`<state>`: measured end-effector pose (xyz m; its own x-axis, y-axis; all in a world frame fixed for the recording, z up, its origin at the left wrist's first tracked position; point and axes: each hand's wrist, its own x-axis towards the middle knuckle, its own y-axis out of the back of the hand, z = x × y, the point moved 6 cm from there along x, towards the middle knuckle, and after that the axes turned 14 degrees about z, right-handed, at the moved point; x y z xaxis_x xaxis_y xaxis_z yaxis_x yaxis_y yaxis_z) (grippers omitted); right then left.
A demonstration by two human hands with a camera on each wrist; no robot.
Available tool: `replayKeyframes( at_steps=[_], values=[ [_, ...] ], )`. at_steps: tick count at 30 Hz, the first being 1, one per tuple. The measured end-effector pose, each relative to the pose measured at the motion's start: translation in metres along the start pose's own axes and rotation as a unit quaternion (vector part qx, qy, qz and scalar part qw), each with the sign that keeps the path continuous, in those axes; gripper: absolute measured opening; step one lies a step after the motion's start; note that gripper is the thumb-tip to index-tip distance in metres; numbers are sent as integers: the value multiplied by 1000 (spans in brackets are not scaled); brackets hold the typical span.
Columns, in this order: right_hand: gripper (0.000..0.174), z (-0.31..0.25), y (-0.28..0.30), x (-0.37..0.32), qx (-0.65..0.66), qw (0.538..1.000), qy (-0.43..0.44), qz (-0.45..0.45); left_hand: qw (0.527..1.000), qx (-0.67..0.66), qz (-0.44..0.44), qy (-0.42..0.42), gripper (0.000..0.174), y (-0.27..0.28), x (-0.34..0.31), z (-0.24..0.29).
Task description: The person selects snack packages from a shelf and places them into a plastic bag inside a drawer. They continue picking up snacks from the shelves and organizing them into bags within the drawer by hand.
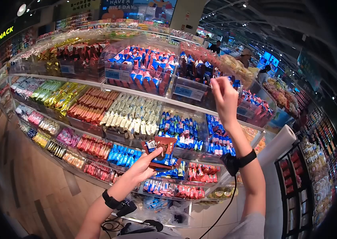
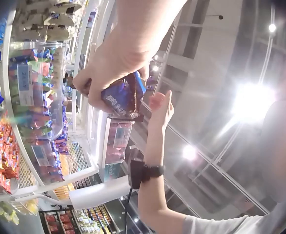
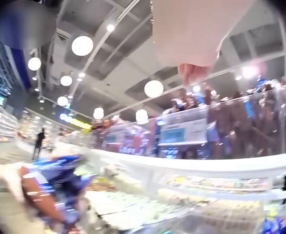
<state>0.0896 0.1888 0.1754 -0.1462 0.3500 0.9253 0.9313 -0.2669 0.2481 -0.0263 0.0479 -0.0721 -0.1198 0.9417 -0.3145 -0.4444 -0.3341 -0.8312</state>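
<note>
My left hand grips several brown and blue snack packets, the thumb lying across their front, low before the shelves. The left wrist view shows the blue and brown wrapper at the fingers. My right hand is raised at the top tier, its fingers loosely bent with nothing visible between them. Close by is a clear bin of dark brown and blue packets with a price label. In the right wrist view the bent fingers appear just above that bin's rim; the left hand's packets are blurred.
Tiered shelves hold wrapped snacks: red and blue packets, cream packets, blue packets. A white shelf rail runs below the top bins. A white roll and a black rack stand at right.
</note>
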Motion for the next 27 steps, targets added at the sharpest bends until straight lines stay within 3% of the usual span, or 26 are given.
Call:
replayKeyframes(
  at_steps=[1, 2, 3, 5, 9, 11, 15, 17, 19, 21, 23, 27],
  values=[
    [36, -8, -9, -24, 30, 994, -41, -95, 1000, -7, -10, 6, 33, -5, 4, -3],
    [46, -14, -18, -49, 19, 984, -25, -175, 1000, 11, 9, 5, 33, -14, 3, -2],
    [53, -14, -23, -76, -5, 954, -82, -289, 999, 24, -6, -25, 36, -24, 5, -1],
    [56, -12, -29, -115, 21, 912, -136, -387, 998, 35, -9, -56, 35, -29, 16, -5],
    [52, -6, -15, -137, 79, 939, -181, -282, 994, 81, -2, -77, 40, -49, 20, -12],
    [45, -5, -2, -134, 82, 924, -257, -271, 999, 38, -13, -23, 41, -50, 26, -23],
    [39, 6, 18, -113, 193, 938, -258, -126, 999, 4, -31, -3, 28, -56, 32, -29],
    [42, 13, 27, -89, 284, 910, -293, -73, 999, -2, -46, 5, 21, -61, 29, -28],
    [45, 6, 43, -54, 272, 922, -272, -36, 999, -14, -43, 19, 20, -54, 31, -28],
    [42, 14, 57, -20, 125, 960, -249, -3, 999, -18, -37, 13, 19, -49, 26, -24],
    [36, 18, 64, 19, -50, 994, -56, 85, 999, -16, -34, -2, 17, -47, 20, -20],
    [33, 43, 30, 60, -190, 981, -1, 48, 999, 0, -2, -32, 17, -12, 14, -9]
  ],
)
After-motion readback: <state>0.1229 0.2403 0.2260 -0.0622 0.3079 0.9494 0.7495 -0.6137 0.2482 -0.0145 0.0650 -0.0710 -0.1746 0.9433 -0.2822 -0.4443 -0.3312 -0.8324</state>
